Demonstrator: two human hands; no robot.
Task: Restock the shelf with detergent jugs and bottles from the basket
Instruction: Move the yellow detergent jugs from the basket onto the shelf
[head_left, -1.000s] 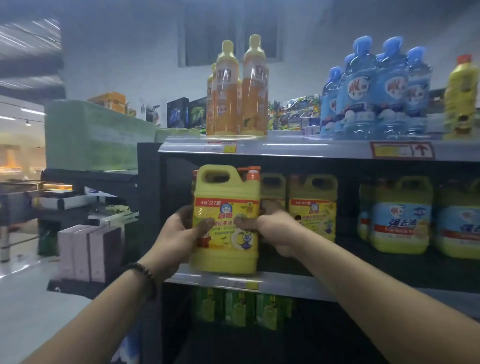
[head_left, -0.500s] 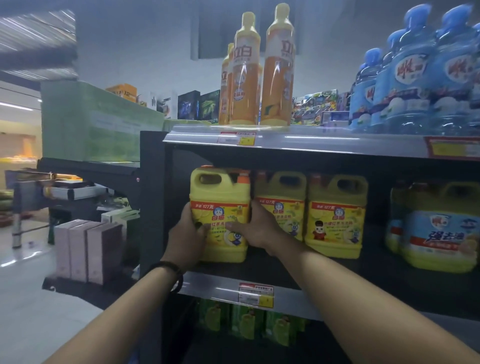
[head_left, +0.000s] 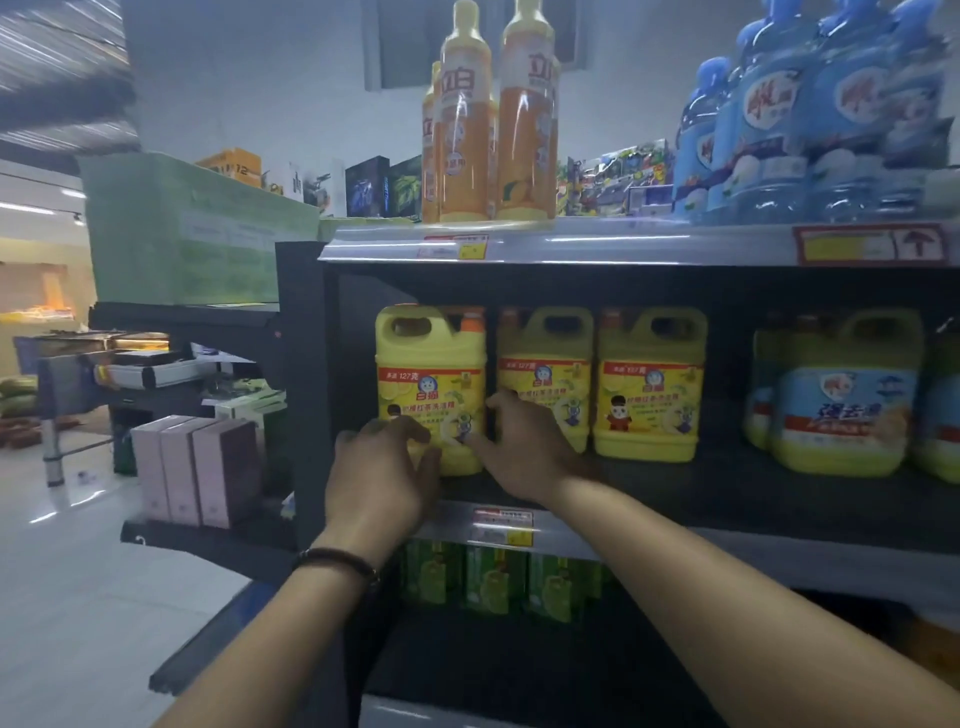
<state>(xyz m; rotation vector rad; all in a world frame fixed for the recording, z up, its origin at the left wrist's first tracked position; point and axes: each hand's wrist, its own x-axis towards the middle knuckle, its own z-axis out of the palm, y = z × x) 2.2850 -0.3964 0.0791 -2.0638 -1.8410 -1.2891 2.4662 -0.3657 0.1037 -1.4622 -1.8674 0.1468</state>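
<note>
A yellow detergent jug (head_left: 430, 374) with an orange cap stands upright at the left end of the middle shelf (head_left: 727, 499), beside two matching yellow jugs (head_left: 649, 384). My left hand (head_left: 382, 478) is in front of the jug's lower left corner, fingers spread and loose. My right hand (head_left: 519, 447) touches its lower right edge with the fingertips, fingers apart. Neither hand is closed around the jug. The basket is out of view.
Tall orange bottles (head_left: 493, 119) and blue bottles (head_left: 810, 119) stand on the top shelf. Blue-labelled jugs (head_left: 841, 400) fill the right of the middle shelf. Green packs (head_left: 493, 582) sit on the shelf below. Pink boxes (head_left: 197, 467) stand on a side ledge at the left.
The jug went from being held at the shelf's front edge to standing deeper on the shelf. Both hands have loosened and slid down off its sides.
</note>
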